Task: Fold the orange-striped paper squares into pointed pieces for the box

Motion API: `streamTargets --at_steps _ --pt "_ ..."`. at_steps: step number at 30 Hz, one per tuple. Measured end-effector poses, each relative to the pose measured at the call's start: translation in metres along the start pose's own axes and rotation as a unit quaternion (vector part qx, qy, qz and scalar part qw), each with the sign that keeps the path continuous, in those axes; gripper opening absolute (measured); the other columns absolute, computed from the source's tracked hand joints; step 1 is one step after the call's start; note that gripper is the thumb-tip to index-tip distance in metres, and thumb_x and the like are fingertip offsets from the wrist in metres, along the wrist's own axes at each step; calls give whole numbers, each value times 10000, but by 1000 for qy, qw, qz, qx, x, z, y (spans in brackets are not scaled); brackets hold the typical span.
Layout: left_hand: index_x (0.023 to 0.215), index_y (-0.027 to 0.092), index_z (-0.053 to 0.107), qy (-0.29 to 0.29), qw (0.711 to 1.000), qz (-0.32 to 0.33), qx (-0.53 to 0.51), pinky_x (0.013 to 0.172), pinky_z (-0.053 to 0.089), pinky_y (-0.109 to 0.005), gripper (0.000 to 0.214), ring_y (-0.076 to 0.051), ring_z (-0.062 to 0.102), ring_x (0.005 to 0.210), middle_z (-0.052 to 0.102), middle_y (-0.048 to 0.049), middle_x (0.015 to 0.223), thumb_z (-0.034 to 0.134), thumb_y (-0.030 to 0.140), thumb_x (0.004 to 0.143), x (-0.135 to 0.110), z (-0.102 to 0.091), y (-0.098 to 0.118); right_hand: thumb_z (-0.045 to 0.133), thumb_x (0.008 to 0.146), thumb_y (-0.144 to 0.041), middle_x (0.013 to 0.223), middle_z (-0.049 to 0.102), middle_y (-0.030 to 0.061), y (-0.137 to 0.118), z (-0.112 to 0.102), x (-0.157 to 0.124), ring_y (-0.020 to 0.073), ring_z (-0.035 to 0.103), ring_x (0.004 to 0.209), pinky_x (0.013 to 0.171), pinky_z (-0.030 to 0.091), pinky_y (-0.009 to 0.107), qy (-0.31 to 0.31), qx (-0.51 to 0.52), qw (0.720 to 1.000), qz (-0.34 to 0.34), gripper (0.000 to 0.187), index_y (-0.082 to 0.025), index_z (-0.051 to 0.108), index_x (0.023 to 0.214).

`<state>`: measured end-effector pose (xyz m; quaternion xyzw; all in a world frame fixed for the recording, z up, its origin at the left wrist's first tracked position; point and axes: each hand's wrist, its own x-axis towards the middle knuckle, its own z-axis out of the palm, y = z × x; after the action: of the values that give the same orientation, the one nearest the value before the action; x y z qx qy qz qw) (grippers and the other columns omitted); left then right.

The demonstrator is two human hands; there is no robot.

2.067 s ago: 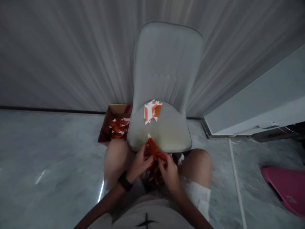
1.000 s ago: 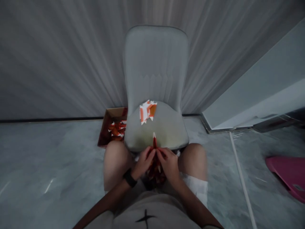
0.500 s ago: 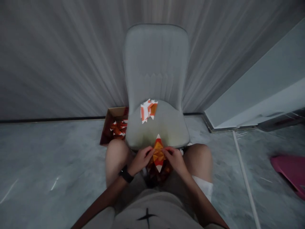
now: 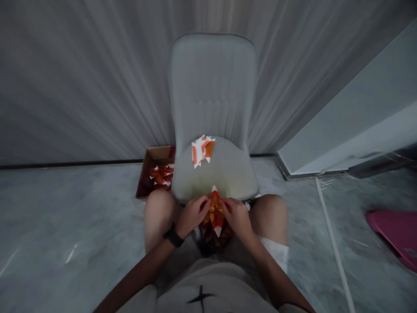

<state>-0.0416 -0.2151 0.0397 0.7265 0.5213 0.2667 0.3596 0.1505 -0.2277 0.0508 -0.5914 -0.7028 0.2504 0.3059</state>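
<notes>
Both my left hand (image 4: pixel 192 216) and my right hand (image 4: pixel 237 216) pinch the sides of a folded orange, red and white paper piece (image 4: pixel 215 213) above my lap. Its white-tipped point faces the chair. Under my hands, a darker red folded paper mass (image 4: pixel 216 238) sits on my lap, partly hidden. A loose stack of orange-and-white folded paper units (image 4: pixel 202 150) lies on the seat of a pale grey padded chair (image 4: pixel 211 87), beyond my hands.
A cardboard box (image 4: pixel 156 174) holding several folded paper units stands on the floor behind the chair's left side. Grey pleated curtains (image 4: pixel 81 87) rise behind. A pink object (image 4: pixel 395 237) lies on the marble floor (image 4: pixel 74 226) at right, near a white rod (image 4: pixel 334 248).
The paper piece has gone from a narrow upright fold to a wider, opened shape, then drawn in slightly. My hands have moved closer together around it, and the camera has shifted slightly.
</notes>
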Motion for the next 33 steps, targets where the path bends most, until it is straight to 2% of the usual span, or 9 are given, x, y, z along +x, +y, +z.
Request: streamTargets --at_steps 6,9,12,16,22,24,28,31,33 --pt "870 192 590 -7 1000 18 -22 707 396 -250 302 -139 567 742 631 -4 800 395 367 1020 3 -5 -2 486 965 -421 789 769 72 10 3 2 199 680 672 618 461 265 -7 99 992 81 385 -166 764 884" --pt "880 188 606 -4 999 11 -38 714 405 -248 307 -143 583 762 649 -10 817 405 375 1016 2 -5 1 504 950 -441 822 777 69 15 6 2 207 692 711 639 485 267 -17 135 985 101 388 -163 767 888" --pt "874 189 614 -4 999 6 -32 698 399 -250 303 -143 586 745 650 -8 804 413 368 1011 1 -2 2 516 946 -437 864 784 68 14 7 1 213 704 752 673 504 272 1 141 984 104 369 -168 769 951" --pt "856 195 614 -9 1000 16 -12 682 386 -249 291 -140 579 730 641 -4 787 426 361 1004 0 2 3 510 962 -402 874 784 73 10 3 3 212 706 746 691 502 278 35 97 991 83 343 -179 770 963" --pt "874 203 647 -9 999 -12 40 625 357 -259 336 -144 549 650 643 -7 742 438 437 995 5 0 3 477 992 -328 892 770 98 8 3 1 235 706 818 787 490 317 39 -19 999 -18 318 -180 754 944" --pt "863 200 651 -12 999 -12 31 632 365 -260 364 -148 552 651 642 -12 731 415 440 1002 7 -1 2 472 995 -336 897 769 103 8 4 -1 242 704 850 819 489 325 42 -23 999 -24 324 -181 752 949" --pt "892 185 671 -13 999 -17 -28 663 400 -254 381 -156 579 711 666 -21 778 406 436 1001 9 -2 -2 473 982 -379 879 775 102 9 7 -2 225 704 795 755 505 297 37 53 997 42 358 -170 760 935" --pt "911 169 685 -14 995 -38 -95 674 432 -249 405 -164 590 752 680 -28 817 432 476 984 9 0 -6 491 959 -446 825 774 78 13 9 -1 205 688 718 667 506 275 14 136 986 97 402 -158 766 912" --pt "911 161 688 -5 990 -48 -130 684 447 -250 408 -169 591 767 681 -31 828 449 486 975 10 3 -9 507 941 -472 817 773 72 15 11 -1 206 685 716 662 511 276 10 170 979 116 415 -151 766 893"
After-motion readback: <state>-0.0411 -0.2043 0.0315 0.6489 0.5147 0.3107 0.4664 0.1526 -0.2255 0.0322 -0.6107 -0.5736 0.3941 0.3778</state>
